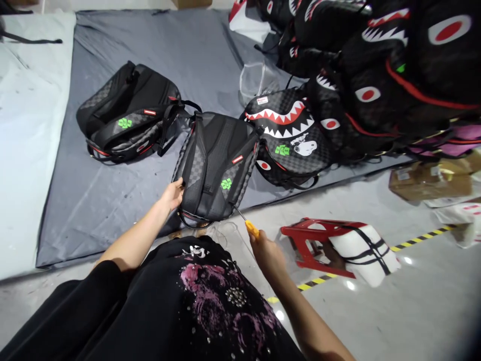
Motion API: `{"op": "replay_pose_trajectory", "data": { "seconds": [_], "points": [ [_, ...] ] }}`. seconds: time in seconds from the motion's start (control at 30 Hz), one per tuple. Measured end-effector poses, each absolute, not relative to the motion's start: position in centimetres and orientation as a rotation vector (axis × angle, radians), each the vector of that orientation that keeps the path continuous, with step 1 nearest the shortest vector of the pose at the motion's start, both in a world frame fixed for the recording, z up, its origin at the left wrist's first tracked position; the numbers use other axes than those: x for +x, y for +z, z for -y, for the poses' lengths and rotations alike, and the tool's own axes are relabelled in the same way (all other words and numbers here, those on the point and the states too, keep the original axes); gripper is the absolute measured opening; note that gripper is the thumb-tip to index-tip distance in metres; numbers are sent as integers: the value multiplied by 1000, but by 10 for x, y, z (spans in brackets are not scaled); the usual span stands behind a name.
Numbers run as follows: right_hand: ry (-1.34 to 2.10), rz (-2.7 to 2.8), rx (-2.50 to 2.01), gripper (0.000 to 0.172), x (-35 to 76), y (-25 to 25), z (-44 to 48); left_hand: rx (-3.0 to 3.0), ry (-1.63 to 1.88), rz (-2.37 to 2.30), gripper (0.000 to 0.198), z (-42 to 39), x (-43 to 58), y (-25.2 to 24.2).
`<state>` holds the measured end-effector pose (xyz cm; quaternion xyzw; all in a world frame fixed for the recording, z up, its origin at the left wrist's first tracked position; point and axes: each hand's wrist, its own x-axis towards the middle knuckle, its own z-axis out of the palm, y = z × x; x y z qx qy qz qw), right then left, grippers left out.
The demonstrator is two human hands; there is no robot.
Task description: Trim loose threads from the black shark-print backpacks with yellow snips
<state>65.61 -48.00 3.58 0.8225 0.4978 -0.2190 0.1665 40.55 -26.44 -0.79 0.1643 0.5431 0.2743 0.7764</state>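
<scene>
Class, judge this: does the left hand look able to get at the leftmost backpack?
Probably yes: only grey sheet shows between the left hand and the leftmost backpack, though the hand must first leave the middle backpack.

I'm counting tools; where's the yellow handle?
In the head view, below centre, the yellow handle is in the right hand, its shaft pointing toward the nearest backpack.

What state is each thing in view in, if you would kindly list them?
Middle backpack: lying back side up
Left backpack: lying back side up
Shark-mouth backpack: lying front up
Other backpacks: heaped
Yellow-handled tool: held, tip at middle backpack
Left hand: touching middle backpack's edge
Right hand: closed on tool
Grey sheet: spread, creased
</scene>
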Motion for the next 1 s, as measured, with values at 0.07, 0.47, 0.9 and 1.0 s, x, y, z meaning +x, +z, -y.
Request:
{"op": "replay_pose_trajectory", "data": {
  "seconds": [0.07,0.47,0.9,1.0],
  "points": [
    [-622,-1398,2389,35,647,21,472,252,555,-1016,50,264,413,-12],
    [-390,-1391,2636,35,640,-26,446,145,537,-570,72,277,420,-46],
    [-597,-1332,2624,40,662,6,437,135,647,-415,87,280,440,-42],
    [-668,-1296,2593,40,665,2,427,135,637,-441,86,277,446,-40]
  ]
}}
